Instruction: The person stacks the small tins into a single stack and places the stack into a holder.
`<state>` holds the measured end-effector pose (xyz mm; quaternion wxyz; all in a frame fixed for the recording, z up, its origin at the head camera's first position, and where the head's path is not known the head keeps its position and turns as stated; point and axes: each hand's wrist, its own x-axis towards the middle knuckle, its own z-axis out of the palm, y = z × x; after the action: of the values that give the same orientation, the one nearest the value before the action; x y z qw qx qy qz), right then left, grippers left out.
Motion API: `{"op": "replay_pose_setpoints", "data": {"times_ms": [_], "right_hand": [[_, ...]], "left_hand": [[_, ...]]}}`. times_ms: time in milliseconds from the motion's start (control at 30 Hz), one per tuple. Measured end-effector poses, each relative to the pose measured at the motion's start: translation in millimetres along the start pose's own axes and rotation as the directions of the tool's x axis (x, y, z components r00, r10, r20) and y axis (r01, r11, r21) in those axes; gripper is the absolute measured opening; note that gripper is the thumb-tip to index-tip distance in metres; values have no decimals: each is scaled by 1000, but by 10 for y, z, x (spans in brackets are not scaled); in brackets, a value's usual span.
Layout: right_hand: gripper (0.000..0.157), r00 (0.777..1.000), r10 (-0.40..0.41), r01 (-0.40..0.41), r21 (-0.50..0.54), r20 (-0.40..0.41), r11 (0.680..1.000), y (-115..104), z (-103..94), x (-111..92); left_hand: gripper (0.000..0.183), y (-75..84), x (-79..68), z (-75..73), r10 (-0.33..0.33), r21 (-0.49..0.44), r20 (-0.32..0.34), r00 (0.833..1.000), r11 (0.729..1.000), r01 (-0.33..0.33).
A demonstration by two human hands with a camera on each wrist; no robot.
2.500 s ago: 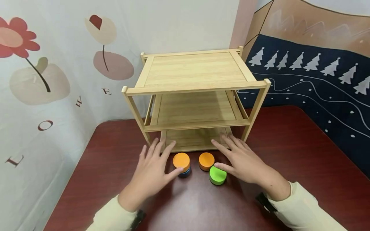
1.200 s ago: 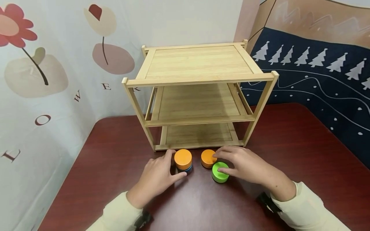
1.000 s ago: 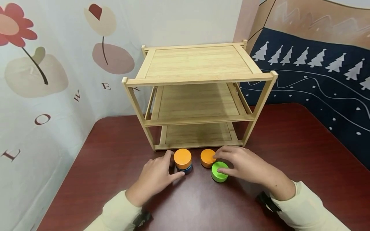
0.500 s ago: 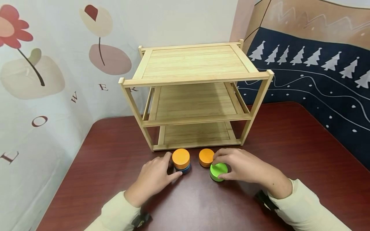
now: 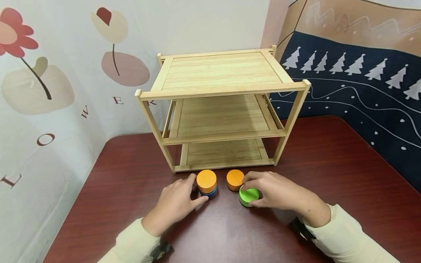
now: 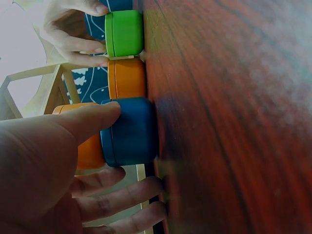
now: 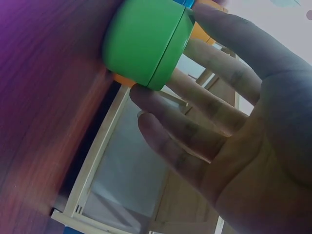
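Several small round lidded tins stand on the table. My left hand (image 5: 174,199) has thumb and index finger on opposite sides of a blue tin (image 6: 130,131); an orange tin (image 5: 206,180) sits stacked on top of it. With thumb and fingertips, my right hand (image 5: 276,190) grips a green tin (image 5: 249,196) near its lid. In the right wrist view the green tin (image 7: 144,41) has the thumb at its lid's rim and fingertips along the opposite side. Just behind it, another orange tin (image 5: 235,179) stands by itself between the hands.
A three-tier wooden shelf (image 5: 220,95) stands right behind the tins, its lowest front bar close to them. The dark red table (image 5: 217,233) runs back to the walls. A printed cloth (image 5: 59,175) hangs at the left, a navy one with trees (image 5: 348,87) at the right.
Both hands have come down from spread above the tins. The left hand has closed in on the blue tin; the right thumb has slid from the green lid's top to its near side.
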<state>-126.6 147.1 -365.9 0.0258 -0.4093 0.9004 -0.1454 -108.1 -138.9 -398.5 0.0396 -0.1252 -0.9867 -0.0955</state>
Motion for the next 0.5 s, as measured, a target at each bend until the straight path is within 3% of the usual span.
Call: {"op": "replay_pose_setpoints", "data": {"times_ms": [500], "right_hand": [[26, 1000, 22, -22, -7, 11, 1000, -1, 19, 5]], "left_hand": [[69, 3, -5, -5, 18, 3, -4, 1000, 1000, -18]]}}
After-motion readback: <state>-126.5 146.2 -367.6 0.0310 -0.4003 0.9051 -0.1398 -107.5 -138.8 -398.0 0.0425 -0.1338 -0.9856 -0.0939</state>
